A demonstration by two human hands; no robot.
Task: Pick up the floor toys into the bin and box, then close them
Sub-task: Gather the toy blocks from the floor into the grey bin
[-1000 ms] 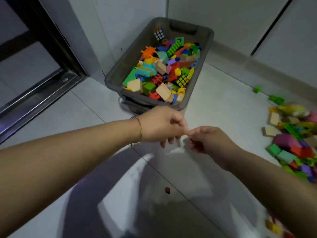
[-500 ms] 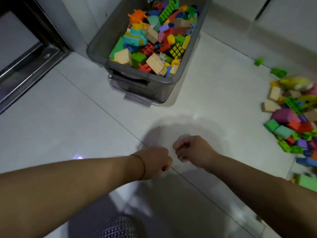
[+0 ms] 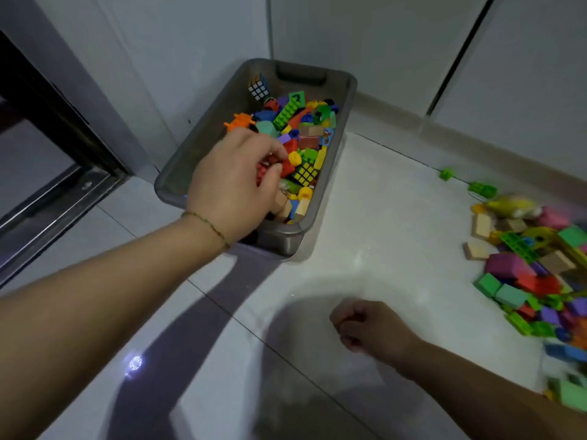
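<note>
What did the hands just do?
The left hand went from low over the floor, beside the right hand, forward over the grey bin, curled among its toys; whether it holds one is unclear. The right hand stayed fisted near the floor. The grey bin and the floor pile stayed put.

Floor (image 3: 381, 217) is pale glossy tile with thin dark grout lines, plus a small bright light spot (image 3: 135, 363) on it near the bottom left. A dark door frame (image 3: 47, 106) runs down the left side, with a shiny metal sliding track (image 3: 47, 198) at its foot. White panels (image 3: 381, 42) across the back, a dark gap (image 3: 457, 55) between two of them, and a pale baseboard (image 3: 476, 147) below.
</note>
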